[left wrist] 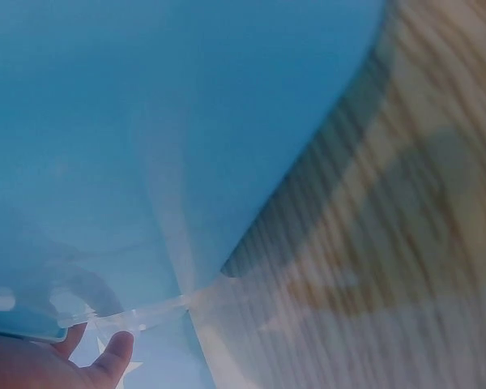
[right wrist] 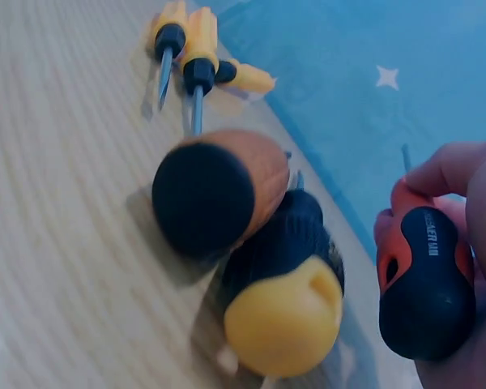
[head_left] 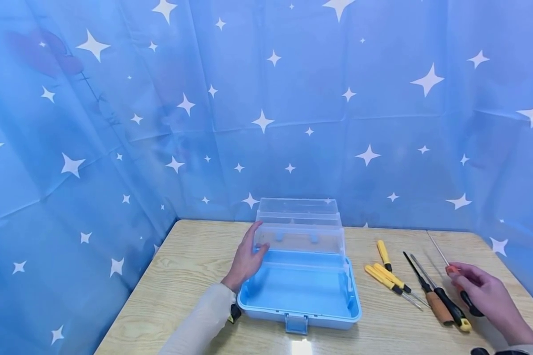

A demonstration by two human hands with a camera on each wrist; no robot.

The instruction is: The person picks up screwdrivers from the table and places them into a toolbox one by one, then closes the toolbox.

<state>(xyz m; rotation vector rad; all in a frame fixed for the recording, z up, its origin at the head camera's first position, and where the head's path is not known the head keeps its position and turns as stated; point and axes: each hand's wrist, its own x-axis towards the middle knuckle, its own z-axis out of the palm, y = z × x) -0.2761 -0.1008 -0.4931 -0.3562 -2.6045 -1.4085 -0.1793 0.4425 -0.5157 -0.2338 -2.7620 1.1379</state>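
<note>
The right hand (head_left: pixel 484 291) has its grip closed round the handle of the red driver (right wrist: pixel 425 284), which seems to be just above the bench (head_left: pixel 204 251), its blade pointing at the curtain (head_left: pixel 293 74). The left hand (head_left: pixel 245 264) has the left edge of the clear lid (head_left: pixel 299 239) loosely between thumb and fingers; the blue box (head_left: pixel 299 293) stands open below. If the left grip loosened, the lid might swing shut, being hinged and perhaps light. The long blade could snag the curtain if pushed forward. Swung left and low, it might knock the brown driver (head_left: pixel 439 308) or the black one (head_left: pixel 449 301) beside it, whose round handles could roll into the yellow drivers (head_left: pixel 384 255).
</note>
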